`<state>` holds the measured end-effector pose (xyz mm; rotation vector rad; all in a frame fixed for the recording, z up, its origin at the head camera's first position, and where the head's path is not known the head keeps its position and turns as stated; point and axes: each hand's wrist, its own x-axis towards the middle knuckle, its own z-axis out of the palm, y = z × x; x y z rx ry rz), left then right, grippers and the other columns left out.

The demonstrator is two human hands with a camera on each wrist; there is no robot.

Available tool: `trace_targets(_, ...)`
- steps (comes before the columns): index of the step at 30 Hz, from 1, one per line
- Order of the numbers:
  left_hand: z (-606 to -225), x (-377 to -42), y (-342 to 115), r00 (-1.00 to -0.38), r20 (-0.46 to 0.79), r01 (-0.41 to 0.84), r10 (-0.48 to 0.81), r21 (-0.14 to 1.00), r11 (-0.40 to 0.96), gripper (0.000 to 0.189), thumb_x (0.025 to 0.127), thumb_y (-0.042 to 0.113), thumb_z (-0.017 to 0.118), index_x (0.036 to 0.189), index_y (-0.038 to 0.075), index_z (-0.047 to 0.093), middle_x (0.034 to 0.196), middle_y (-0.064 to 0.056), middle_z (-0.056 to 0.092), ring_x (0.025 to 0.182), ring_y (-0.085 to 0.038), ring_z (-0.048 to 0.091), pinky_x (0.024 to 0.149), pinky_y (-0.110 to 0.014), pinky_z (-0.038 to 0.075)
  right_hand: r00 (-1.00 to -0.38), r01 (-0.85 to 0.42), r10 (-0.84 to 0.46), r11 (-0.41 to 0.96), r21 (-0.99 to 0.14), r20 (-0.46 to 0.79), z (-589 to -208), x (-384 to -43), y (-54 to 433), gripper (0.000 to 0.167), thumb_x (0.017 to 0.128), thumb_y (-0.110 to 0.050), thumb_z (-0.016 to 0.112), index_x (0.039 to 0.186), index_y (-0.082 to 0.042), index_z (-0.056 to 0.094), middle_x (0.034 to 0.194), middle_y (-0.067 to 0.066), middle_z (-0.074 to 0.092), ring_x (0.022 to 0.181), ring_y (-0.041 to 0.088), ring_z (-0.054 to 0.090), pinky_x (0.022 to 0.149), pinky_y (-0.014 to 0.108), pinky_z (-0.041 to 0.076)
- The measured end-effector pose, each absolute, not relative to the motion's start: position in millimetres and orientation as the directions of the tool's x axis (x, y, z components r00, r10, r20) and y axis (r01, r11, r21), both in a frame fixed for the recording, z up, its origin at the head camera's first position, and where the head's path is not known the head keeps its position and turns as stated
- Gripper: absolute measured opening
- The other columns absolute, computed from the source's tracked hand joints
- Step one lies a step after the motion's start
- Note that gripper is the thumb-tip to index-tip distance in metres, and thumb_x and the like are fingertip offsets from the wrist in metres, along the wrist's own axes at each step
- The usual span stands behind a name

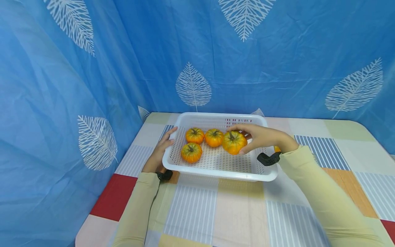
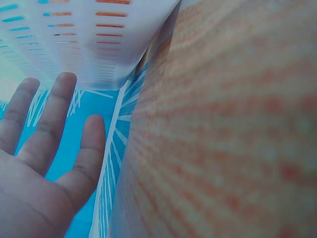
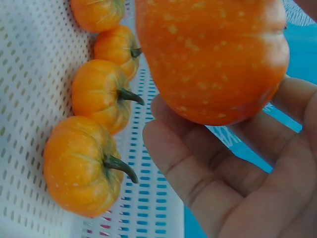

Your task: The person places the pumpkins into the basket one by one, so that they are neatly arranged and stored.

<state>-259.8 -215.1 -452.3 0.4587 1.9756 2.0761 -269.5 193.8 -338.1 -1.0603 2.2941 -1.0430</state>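
My right hand grips a small orange pumpkin between thumb and fingers, over the right half of a white plastic basket. In the right wrist view the held pumpkin fills the top, with the fingers curled beneath it. Several more pumpkins with dark green stems sit in the basket. The head view shows a pumpkin at the left front and others behind it. My left hand is at the basket's left end, fingers extended; in the left wrist view they lie beside the perforated wall.
A patchwork-checked cloth covers the table. Blue curtains with white leaf prints hang behind and to the left. Something orange shows just outside the basket, partly hidden by the right wrist.
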Motion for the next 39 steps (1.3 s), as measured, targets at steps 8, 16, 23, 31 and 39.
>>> trace_targets(8, -453, -261, -215, -0.922, 0.075, 0.061, 0.381, 0.997, -0.048, 0.073, 0.107, 0.02, 0.037, 0.173, 0.008, 0.009, 0.178, -0.022, 0.008, 0.152, -0.054, 0.028, 0.113, -0.071, 0.038, -0.576, -0.449, -0.81, 0.425, -0.786, -0.109, -345, -281, 182, 0.083, 0.087, -0.017, 0.091, 0.155, 0.006, 0.049, 0.16, 0.026, 0.048, 0.135, 0.037, 0.052, 0.115, 0.054, 0.044)
trace_targets(16, -453, -260, -216, -0.92, 0.077, 0.054, 0.385, 0.996, -0.069, 0.073, 0.107, 0.02, 0.037, 0.173, 0.01, 0.008, 0.179, -0.021, 0.007, 0.154, -0.055, 0.027, 0.111, -0.061, 0.047, -0.528, -0.439, -0.841, 0.393, -0.808, -0.122, -351, -287, 172, 0.083, 0.088, -0.014, 0.089, 0.156, 0.005, 0.047, 0.164, 0.031, 0.042, 0.146, 0.047, 0.045, 0.122, 0.061, 0.036)
trace_targets(23, -454, -261, -216, -0.92, 0.069, 0.047, 0.387, 0.997, -0.067, 0.073, 0.108, 0.021, 0.037, 0.173, 0.011, 0.008, 0.179, -0.02, 0.007, 0.155, -0.054, 0.026, 0.111, -0.067, 0.042, -0.539, -0.414, -0.819, 0.463, -0.784, -0.198, -357, -291, 161, 0.082, 0.088, -0.011, 0.089, 0.157, 0.002, 0.047, 0.166, 0.03, 0.037, 0.145, 0.046, 0.043, 0.121, 0.062, 0.036)
trace_targets(31, -454, -260, -215, -0.918, 0.068, 0.04, 0.39, 0.996, -0.079, 0.072, 0.109, 0.022, 0.037, 0.174, 0.013, 0.007, 0.18, -0.018, 0.005, 0.157, -0.052, 0.023, 0.115, -0.072, 0.035, -0.525, -0.398, -0.811, 0.501, -0.768, -0.256, -366, -297, 150, 0.086, 0.085, -0.004, 0.088, 0.159, 0.002, 0.045, 0.168, 0.03, 0.034, 0.152, 0.048, 0.036, 0.125, 0.062, 0.029)
trace_targets(39, -453, -260, -215, -0.92, 0.073, 0.055, 0.384, 0.997, -0.058, 0.073, 0.108, 0.022, 0.038, 0.173, 0.012, 0.009, 0.18, -0.019, 0.008, 0.155, -0.051, 0.026, 0.115, -0.071, 0.036, -0.51, -0.427, -0.812, 0.526, -0.736, -0.284, -372, -299, 139, 0.085, 0.086, -0.008, 0.089, 0.159, 0.003, 0.046, 0.168, 0.03, 0.036, 0.153, 0.05, 0.035, 0.125, 0.063, 0.029)
